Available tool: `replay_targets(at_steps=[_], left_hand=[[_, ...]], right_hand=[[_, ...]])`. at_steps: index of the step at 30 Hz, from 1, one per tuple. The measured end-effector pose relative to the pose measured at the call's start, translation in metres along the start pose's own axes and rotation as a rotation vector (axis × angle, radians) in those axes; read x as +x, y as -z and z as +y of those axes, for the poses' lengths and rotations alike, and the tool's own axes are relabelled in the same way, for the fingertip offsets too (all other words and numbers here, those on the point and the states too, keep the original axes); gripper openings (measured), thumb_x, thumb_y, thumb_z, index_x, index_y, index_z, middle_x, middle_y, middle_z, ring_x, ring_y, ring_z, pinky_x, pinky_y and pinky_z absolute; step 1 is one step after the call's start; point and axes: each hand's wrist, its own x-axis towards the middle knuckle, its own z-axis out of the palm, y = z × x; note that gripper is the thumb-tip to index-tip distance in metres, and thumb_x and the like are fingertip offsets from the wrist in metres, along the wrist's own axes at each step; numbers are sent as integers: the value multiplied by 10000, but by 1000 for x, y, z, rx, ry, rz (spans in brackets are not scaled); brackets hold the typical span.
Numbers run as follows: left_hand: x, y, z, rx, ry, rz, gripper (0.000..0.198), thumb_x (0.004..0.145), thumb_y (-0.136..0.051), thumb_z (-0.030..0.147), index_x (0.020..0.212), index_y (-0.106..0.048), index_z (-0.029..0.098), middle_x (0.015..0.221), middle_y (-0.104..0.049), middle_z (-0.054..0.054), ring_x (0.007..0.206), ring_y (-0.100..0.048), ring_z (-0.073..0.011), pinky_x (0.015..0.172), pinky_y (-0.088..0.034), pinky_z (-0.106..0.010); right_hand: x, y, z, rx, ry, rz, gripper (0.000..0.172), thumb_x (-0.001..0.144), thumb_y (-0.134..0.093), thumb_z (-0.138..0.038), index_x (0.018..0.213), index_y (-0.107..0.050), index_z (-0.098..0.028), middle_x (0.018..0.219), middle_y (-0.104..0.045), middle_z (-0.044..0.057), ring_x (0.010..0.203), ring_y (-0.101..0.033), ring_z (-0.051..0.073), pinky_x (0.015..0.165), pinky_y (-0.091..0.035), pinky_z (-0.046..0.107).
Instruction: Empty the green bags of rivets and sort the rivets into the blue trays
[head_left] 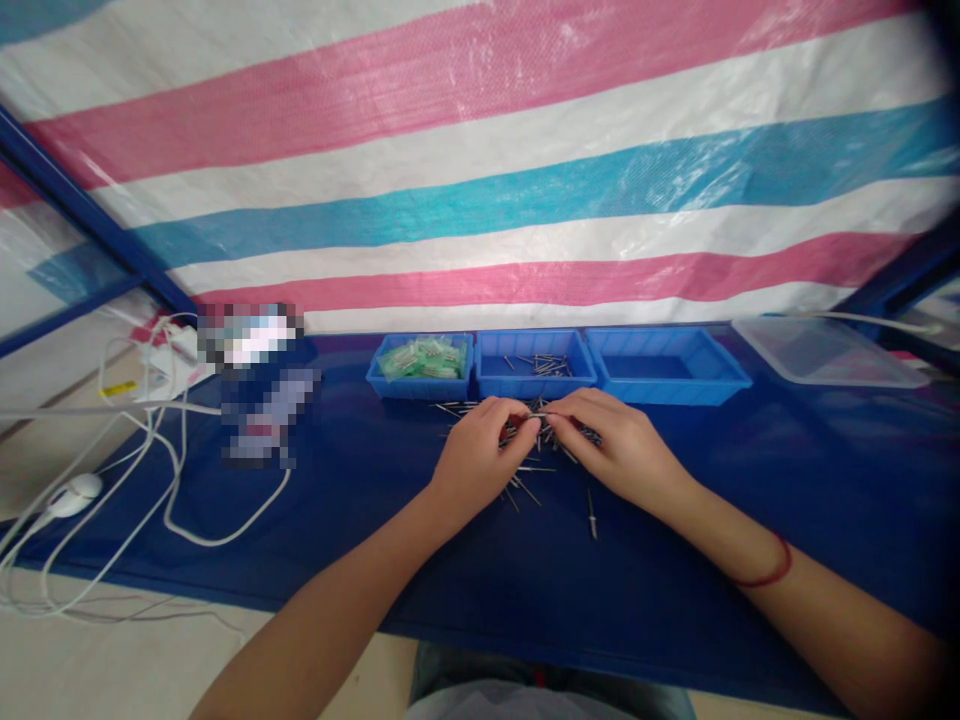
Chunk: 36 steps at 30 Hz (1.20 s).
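Head view: white cables [176, 500] trail over the table's [360, 480] left end. By the far edge, the left bin [420, 388] carries green bags [424, 357]. The left hand [480, 445], thumb and fingers drawn together, pinches a rivet [538, 414] above loose rivets [528, 468], in front of the middle bin [525, 385]. A stray rivet [593, 522] lies nearer the front edge. The right hand [622, 440] pinches the same rivet. Then come the right bin [667, 390] and, toward the far right corner, a clear lid [832, 350].
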Motion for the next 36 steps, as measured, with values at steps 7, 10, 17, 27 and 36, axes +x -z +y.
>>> replay_targets(at_steps=[7,10,17,27,36], left_hand=[[0,0,1,-33,59,-6,239,900,-525,295,1110,-576,192,912,-672,-20,747,-602,-134,745,-477,-259],[0,-1,-1,13,5,-28,217,898,-519,263,1079,-598,175,917,-674,-36,795,-601,-150,774,-470,-275],[-3,-5,-1,295,-268,-165,244,921,-464,209,1069,-656,233,1060,-647,-48,977,-539,-193,842,-389,-335],[-6,-18,3,595,-407,-239,281,985,-380,334,1148,-598,265,1194,-614,-20,1060,-484,-215,811,-296,-396],[-7,-21,9,607,-410,-238,312,979,-366,328,1201,-564,236,1177,-601,-53,1026,-468,-229,781,-291,-412]], right_hand=[[14,9,26,-435,-160,221,291,949,-439,-320,954,-682,-162,869,-695,94,801,-592,237,717,-409,362],[17,10,36,-581,-180,176,320,947,-436,-346,950,-699,-163,863,-692,109,800,-563,262,699,-382,375],[9,10,30,-446,-141,165,271,916,-479,-345,987,-684,-183,883,-693,100,788,-565,256,720,-410,391],[1,5,16,-276,-127,78,193,883,-518,-285,936,-678,-191,882,-687,82,823,-574,254,773,-436,409],[0,3,14,-244,-120,59,156,873,-518,-251,891,-665,-203,870,-696,79,805,-589,253,764,-442,413]])
